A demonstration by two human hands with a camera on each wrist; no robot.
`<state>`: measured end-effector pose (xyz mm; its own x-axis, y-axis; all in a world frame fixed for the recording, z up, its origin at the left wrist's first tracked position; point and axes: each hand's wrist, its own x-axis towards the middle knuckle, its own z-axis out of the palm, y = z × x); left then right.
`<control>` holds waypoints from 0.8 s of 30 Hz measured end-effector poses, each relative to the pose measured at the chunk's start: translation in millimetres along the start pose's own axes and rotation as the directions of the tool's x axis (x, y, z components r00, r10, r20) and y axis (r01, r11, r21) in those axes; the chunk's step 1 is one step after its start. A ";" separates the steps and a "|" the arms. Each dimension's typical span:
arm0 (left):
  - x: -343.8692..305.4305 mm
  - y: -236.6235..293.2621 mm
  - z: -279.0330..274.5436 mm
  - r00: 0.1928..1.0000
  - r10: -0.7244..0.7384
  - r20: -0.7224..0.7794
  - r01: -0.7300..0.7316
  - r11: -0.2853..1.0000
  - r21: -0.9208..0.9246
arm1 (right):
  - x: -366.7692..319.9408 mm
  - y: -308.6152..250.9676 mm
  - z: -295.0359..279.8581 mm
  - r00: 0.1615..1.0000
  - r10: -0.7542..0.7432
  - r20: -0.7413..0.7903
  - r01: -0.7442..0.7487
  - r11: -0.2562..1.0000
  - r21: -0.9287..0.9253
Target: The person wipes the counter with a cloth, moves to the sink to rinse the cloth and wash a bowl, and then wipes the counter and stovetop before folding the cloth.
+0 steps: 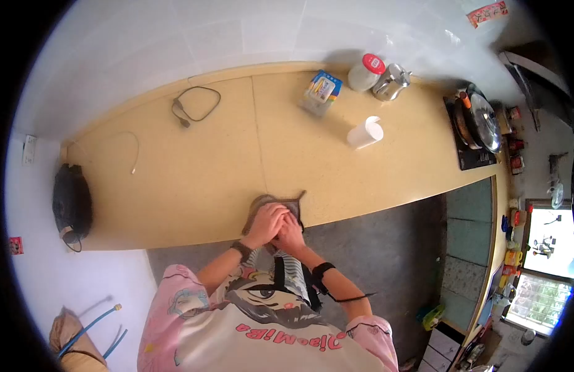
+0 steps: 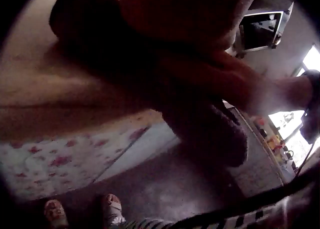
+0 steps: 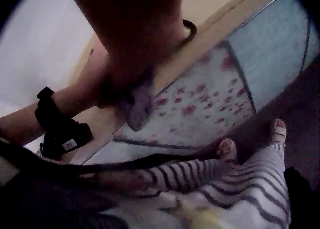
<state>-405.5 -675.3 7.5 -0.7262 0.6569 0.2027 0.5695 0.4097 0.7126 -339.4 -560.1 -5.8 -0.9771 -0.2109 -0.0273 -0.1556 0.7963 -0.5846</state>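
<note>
A grey-brown cloth [image 1: 257, 207] lies bunched at the counter's front edge, with a dark strap or corner sticking out on its right. Over it my left hand [image 1: 266, 225] and right hand [image 1: 289, 234] meet, fingers curled and overlapping, gripping the cloth between them. Part of the cloth [image 2: 212, 134] hangs past the edge in the left wrist view, below the dark shape of the hands. The right wrist view shows a hanging fold of cloth [image 3: 138, 109] beneath both hands; the fingertips are hidden there.
On the counter [image 1: 206, 161] stand a white roll [image 1: 365, 132], a blue-labelled box [image 1: 322, 93], a red-lidded jar [image 1: 366, 72] and a metal pot [image 1: 392, 82]. A dark cable [image 1: 219, 105] lies at the back, a black bag [image 1: 72, 201] at the left, a lidded pan [image 1: 484, 123] at the right.
</note>
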 end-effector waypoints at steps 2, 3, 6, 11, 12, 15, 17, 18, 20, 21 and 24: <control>-28.3 -11.4 -25.9 0.997 -0.072 -0.003 0.072 0.997 0.017 | 10.3 -23.8 21.1 0.995 -0.093 0.023 0.092 0.994 0.058; -41.8 -19.1 -37.5 0.990 -0.138 0.007 0.137 0.990 0.043 | 18.5 -32.6 35.8 0.988 -0.154 0.029 0.152 0.986 0.068; -76.2 -45.4 -77.8 0.973 -0.225 -0.049 0.231 0.955 0.189 | 55.1 -68.3 56.6 0.946 -0.285 0.156 0.261 0.952 0.161; -98.0 -92.0 -136.3 0.948 -0.298 -0.114 0.319 0.902 0.293 | 127.2 -107.3 91.3 0.843 -0.522 0.129 0.500 0.850 0.165; -95.5 -101.5 -143.6 0.937 -0.322 -0.137 0.350 0.878 0.328 | 138.9 -111.7 96.3 0.817 -0.560 0.139 0.546 0.828 0.131; -82.1 -142.1 -153.9 0.935 -0.274 -0.226 0.348 0.838 0.421 | 172.5 -112.0 117.1 0.851 -0.485 0.200 0.468 0.874 0.128; -55.0 -156.5 -154.5 0.845 -0.497 -0.198 0.532 0.743 0.405 | 187.7 -103.3 103.1 0.791 -0.594 0.146 0.556 0.797 0.235; -35.2 -161.0 -154.6 0.809 -0.579 -0.102 0.553 0.691 0.465 | 189.0 -98.4 94.0 0.791 -0.585 0.180 0.543 0.806 0.234; -2.8 -161.7 -151.8 0.793 -0.609 -0.014 0.520 0.664 0.537 | 193.9 -84.9 76.0 0.772 -0.628 0.098 0.612 0.776 0.152; 11.1 -156.5 -142.6 0.824 -0.567 -0.008 0.477 0.685 0.551 | 193.6 -71.8 71.0 0.784 -0.613 0.093 0.597 0.787 0.157; 43.8 -143.8 -104.1 0.895 -0.423 -0.143 0.426 0.712 0.558 | 196.7 -28.8 51.1 0.819 -0.568 0.086 0.568 0.822 0.023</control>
<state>-559.3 -771.4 -16.2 -0.9459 0.3234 -0.0240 0.3106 0.9248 0.2195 -519.7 -653.5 -35.8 -0.6991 -0.6735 0.2404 -0.6800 0.5220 -0.5149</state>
